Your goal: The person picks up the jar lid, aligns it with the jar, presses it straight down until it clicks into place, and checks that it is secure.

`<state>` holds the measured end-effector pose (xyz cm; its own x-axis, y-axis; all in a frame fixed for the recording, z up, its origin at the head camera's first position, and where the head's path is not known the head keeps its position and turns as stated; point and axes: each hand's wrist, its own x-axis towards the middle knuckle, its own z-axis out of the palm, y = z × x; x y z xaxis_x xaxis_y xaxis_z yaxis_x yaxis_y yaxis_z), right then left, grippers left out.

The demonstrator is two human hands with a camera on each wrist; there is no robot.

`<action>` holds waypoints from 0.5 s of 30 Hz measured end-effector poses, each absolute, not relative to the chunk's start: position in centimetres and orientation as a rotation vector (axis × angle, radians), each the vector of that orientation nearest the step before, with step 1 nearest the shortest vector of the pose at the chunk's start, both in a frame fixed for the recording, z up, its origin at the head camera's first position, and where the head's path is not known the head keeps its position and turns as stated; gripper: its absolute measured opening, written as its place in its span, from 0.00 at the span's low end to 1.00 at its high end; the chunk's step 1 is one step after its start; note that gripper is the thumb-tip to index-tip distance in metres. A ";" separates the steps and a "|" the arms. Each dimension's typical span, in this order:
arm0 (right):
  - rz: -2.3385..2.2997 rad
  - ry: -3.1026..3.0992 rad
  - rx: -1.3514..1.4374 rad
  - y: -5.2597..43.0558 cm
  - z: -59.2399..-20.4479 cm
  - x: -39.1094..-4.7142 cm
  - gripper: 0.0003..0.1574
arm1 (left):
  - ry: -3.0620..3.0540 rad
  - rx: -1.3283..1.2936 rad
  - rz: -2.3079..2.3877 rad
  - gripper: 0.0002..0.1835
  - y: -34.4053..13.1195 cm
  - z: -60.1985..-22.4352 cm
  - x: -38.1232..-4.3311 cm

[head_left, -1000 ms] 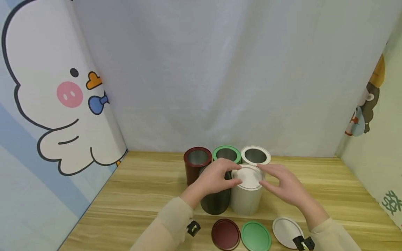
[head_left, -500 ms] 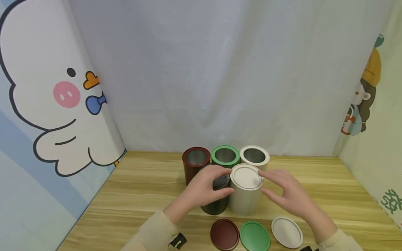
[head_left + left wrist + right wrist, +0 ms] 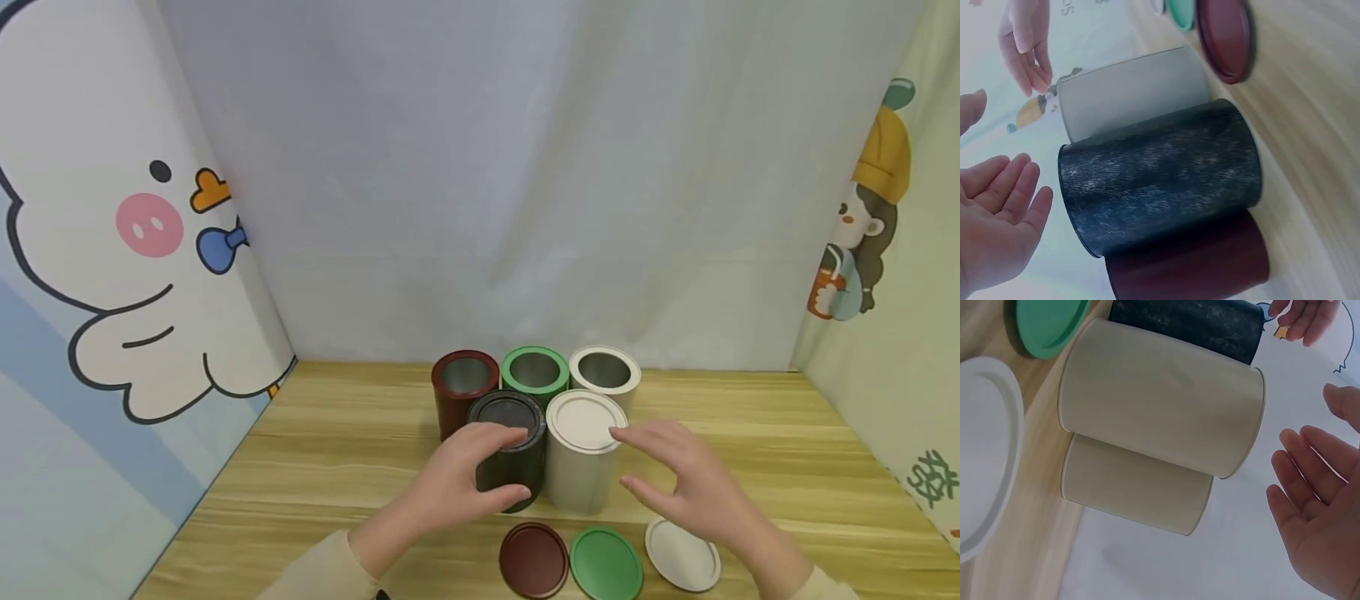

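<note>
Two lidded cans stand side by side in front: a black can (image 3: 512, 462) and a cream-white can (image 3: 583, 475) with a white lid (image 3: 587, 421) seated on its top. Beside the black can is my left hand (image 3: 457, 479), fingers apart and holding nothing; in the left wrist view a gap shows between it and the can. My right hand (image 3: 686, 471) hovers at the right of the white can, thumb and fingers spread with nothing between them. From the right wrist view, those fingers are off the can too.
Behind stand three uncovered cans: dark red (image 3: 457, 408), green-rimmed (image 3: 536, 371) and white (image 3: 606, 369). Nearer lie a dark red lid (image 3: 534, 560), a green lid (image 3: 606, 563) and a white lid (image 3: 682, 555) on the wooden table (image 3: 337, 433). A pale curtain (image 3: 465, 208) hangs behind.
Both hands have come away from the white lid on the front can. The left hand has moved left and down, past the black can; the right hand has drawn slightly down.
</note>
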<state>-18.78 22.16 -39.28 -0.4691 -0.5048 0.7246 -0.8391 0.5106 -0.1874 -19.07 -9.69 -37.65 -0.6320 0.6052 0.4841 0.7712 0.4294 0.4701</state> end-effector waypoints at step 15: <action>0.759 -2.233 1.073 21.5 -40.8 -17.4 0.36 | -2.333 -1.113 -1.017 0.33 -12.0 -40.3 -18.1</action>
<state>-17.44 21.54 -40.77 -0.5343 -0.5079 0.6757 -0.8145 0.5231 -0.2509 -18.10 -12.05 -40.28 -0.6242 0.5209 0.5823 0.7812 0.4299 0.4527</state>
